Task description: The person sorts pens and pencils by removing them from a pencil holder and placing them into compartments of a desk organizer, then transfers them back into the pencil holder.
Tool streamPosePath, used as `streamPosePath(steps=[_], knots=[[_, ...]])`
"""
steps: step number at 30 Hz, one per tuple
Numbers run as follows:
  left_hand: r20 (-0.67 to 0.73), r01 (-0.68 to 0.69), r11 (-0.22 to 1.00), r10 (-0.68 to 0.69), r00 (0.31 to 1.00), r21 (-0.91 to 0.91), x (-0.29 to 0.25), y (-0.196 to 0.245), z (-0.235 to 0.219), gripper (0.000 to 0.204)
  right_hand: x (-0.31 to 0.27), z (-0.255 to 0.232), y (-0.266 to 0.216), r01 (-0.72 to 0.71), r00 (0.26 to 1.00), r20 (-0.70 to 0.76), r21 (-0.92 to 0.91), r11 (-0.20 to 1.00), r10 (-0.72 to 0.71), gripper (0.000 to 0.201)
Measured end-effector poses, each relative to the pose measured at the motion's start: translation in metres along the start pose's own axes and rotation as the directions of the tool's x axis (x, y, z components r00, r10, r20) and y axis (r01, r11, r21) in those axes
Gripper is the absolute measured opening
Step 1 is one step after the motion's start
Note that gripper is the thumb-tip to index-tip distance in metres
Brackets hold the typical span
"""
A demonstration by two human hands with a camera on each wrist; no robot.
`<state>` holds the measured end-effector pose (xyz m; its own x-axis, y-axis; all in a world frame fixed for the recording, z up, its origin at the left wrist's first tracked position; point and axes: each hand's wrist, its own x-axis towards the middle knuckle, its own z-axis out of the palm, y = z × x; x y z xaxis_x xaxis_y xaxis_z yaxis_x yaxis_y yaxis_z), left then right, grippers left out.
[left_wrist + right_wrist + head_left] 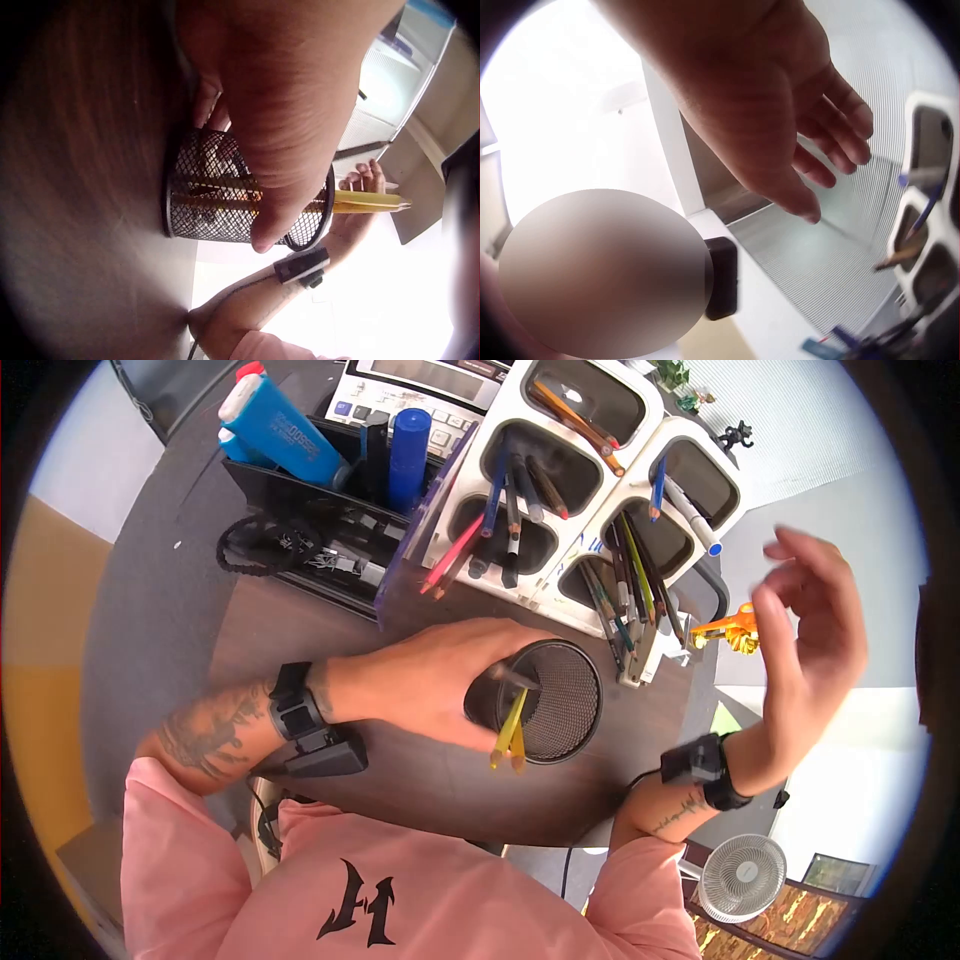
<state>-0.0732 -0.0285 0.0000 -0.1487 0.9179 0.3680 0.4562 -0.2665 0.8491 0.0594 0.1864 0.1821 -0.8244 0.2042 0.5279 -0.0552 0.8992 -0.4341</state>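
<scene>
A black mesh cup (565, 710) stands on the dark table, with yellow pencils (512, 730) and a darker one leaning out over its rim. My left hand (430, 678) grips the cup from the left side; in the left wrist view the thumb of the left hand (281, 127) lies along the mesh cup (217, 217), and pencils (367, 201) stick out of its mouth. Raised at the right, my right hand (815, 640) holds nothing, its fingers loosely bent. The right wrist view shows the right hand (780, 127) empty too, fingers apart.
White organizer trays (548, 560) with pencils and pens stand behind the cup. At the back left a black organizer (300, 575) holds blue bottles, a blue marker (408, 460) and cables. Orange scissors (735, 628) are beside the right hand. A calculator (400, 400) lies further back.
</scene>
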Motion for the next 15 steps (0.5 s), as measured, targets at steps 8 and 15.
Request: streamPosePath(steps=[8, 15], knots=[[0.034, 0.048, 0.998, -0.046, 0.998, -0.046, -0.002, 0.002, -0.001, 0.095, 0.020, 0.065, 0.025, 0.106, 0.994, 0.052, -0.203, 0.973, -0.098, 0.045], [-0.019, -0.010, 0.999, 0.010, 1.000, -0.035, -0.005, -0.001, 0.000, 0.093, 0.018, 0.042, 0.023, 0.130, 0.966, -0.203, -0.140, 0.981, -0.157, 0.015]])
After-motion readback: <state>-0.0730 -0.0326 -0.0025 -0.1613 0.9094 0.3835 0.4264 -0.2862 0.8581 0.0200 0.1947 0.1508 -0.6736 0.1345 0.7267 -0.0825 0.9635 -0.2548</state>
